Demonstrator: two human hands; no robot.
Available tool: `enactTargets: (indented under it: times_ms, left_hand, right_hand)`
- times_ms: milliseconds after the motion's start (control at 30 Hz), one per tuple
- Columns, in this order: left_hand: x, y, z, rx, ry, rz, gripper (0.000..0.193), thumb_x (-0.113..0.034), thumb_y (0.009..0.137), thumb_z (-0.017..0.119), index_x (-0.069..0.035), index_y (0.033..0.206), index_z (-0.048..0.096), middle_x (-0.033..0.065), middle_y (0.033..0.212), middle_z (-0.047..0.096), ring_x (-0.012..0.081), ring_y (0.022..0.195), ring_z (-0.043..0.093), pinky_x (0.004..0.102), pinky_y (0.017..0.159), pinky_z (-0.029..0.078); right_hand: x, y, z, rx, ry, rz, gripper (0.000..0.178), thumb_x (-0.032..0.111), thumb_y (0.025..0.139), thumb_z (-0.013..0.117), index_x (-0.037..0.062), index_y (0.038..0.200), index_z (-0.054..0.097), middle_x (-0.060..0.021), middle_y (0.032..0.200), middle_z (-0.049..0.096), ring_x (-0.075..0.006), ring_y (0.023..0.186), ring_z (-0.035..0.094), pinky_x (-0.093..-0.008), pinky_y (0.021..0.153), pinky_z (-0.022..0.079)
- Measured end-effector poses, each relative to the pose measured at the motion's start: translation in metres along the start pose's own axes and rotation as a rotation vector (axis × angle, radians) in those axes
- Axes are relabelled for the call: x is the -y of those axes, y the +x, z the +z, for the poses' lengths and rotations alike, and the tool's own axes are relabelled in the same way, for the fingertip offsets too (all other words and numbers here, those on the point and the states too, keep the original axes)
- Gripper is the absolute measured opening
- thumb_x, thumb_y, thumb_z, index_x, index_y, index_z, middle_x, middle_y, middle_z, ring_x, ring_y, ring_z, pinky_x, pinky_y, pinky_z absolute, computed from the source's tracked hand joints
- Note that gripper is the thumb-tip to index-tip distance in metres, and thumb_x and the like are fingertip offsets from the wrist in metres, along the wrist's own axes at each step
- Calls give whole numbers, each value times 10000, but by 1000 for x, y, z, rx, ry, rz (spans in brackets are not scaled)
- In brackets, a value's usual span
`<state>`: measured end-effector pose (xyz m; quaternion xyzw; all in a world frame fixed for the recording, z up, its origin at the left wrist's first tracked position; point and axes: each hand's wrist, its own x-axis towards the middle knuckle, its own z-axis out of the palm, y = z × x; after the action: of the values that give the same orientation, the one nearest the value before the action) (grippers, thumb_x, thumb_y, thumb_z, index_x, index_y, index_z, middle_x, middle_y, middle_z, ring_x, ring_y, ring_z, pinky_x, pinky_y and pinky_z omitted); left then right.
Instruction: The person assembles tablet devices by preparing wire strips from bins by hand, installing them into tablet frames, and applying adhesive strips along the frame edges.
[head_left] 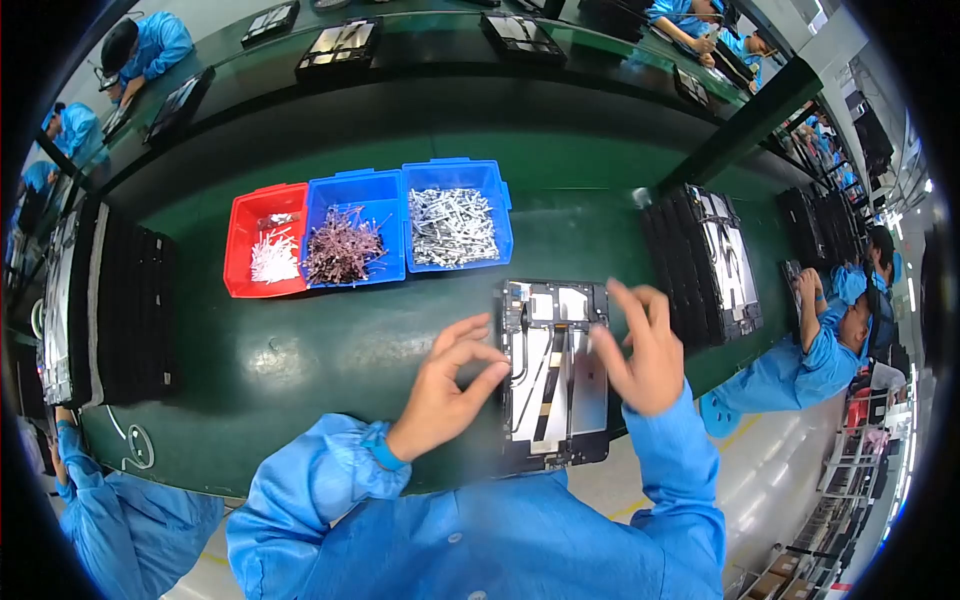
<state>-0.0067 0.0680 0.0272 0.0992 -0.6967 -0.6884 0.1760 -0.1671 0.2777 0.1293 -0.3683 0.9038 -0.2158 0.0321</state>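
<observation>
An opened tablet (556,390) with bare internals, dark cables and silvery plates lies on the green table in front of me, its lower end at the table's front edge. At its left edge is my left hand (452,385), thumb and fingers apart, the thumb tip close to or touching the frame. My right hand (645,350) hovers over the tablet's upper right side, thumb and index finger spread, nothing visible between them. A blue wristband (382,446) circles my left wrist.
Beyond the tablet stand a red bin (240,250) of small white pieces, a blue bin (393,205) of thin brownish pieces and another blue bin (505,225) of silvery pieces. Tablet stacks rise at left (130,310) and right (690,270). A co-worker (810,355) sits at right.
</observation>
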Motion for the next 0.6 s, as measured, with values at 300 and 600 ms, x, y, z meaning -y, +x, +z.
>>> enactTargets:
  times_ms: [300, 600]
  left_hand:
    - [-4, -28, 11, -115, 167, 18, 86, -67, 936, 753, -38, 1012, 725, 215, 1596, 410, 379, 1460, 448, 473, 1208, 347]
    - [-21, -80, -5, -347, 82, 31, 91, 4, 886, 772, -46, 955, 742, 203, 1553, 392, 371, 1456, 416, 467, 1161, 391]
  right_hand:
    - [12, 7, 63, 77, 39, 85, 684, 365, 972, 682, -74, 1438, 440, -366, 1323, 471, -563, 944, 666, -548, 840, 581]
    - [49, 10, 83, 161, 212, -103, 606, 341, 962, 719, -13, 1412, 522, -280, 1291, 541, -460, 860, 708, -489, 716, 600]
